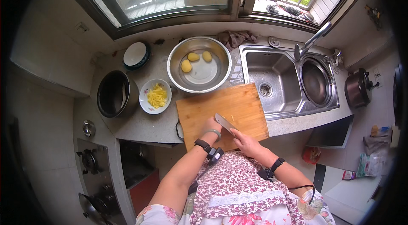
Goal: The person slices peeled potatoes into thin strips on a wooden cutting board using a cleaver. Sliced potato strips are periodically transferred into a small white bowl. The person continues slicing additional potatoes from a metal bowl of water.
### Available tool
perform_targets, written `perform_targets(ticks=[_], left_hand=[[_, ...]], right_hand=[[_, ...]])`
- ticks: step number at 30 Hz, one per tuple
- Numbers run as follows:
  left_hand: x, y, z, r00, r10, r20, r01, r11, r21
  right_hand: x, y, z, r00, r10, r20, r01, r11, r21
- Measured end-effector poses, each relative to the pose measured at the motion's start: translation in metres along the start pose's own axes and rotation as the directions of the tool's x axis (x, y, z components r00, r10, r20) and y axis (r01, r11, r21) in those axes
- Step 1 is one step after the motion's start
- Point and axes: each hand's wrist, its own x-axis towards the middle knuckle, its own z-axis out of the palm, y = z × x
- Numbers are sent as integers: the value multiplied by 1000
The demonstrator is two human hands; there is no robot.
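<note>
My right hand [244, 140] is closed on the handle end of a kitchen knife [225, 123], whose broad blade lies slantwise over a wooden cutting board [236, 100]. Just left of the blade, my left hand [213, 126] is low over the board; its fingers are blurred, and I cannot tell what is under them. A few thin pale yellow strips [232, 118] lie beyond the blade. To the left, a white bowl [143, 100] contains yellow shreds [157, 95]. Behind the board, a steel basin [172, 75] holds several peeled potatoes [186, 65].
A dark pot [132, 97] and stacked dishes [135, 53] stand at the left. The steel sink [271, 69] with its faucet [314, 40] adjoins the board at the right. A cloth [234, 38] lies behind the basin. A gas stove [95, 155] is at the far left.
</note>
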Motion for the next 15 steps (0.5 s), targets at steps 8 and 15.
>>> perform_targets(ticks=[8, 15], left_hand=[[1, 1, 3, 1000, -4, 4, 4, 999, -36], [8, -8, 4, 998, 52, -19, -51, 998, 41]], right_hand=[[3, 22, 3, 999, -35, -12, 36, 999, 10], [6, 18, 1, 999, -46, 17, 43, 991, 129]])
